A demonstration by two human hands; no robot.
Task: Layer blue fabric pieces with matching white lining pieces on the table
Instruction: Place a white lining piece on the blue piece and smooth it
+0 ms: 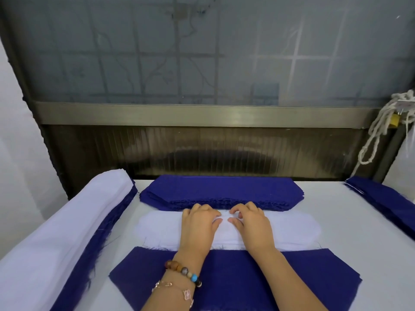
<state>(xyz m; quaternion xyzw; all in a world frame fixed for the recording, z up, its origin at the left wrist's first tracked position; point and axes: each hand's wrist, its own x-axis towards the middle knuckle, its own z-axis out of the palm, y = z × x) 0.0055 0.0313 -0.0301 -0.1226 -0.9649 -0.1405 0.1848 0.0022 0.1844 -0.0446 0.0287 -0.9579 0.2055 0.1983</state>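
Observation:
A stack of white lining pieces [157,227] with rounded ends lies across the middle of the table. Both hands rest on its centre. My left hand [199,225], with bead bracelets on the wrist, and my right hand [252,225] have bent fingertips and thumbs close together, pinching the top lining piece. A thick stack of blue fabric pieces [221,190] lies just beyond the hands. A single flat blue fabric piece [235,279] lies nearest me, under both forearms.
At the left edge of the white table [350,254] lies a long pile of white lining over blue fabric [67,223]. Another blue stack [386,203] sits at the right edge. Behind the table stands a dark metal and glass wall, with white cord [379,129] hanging at right.

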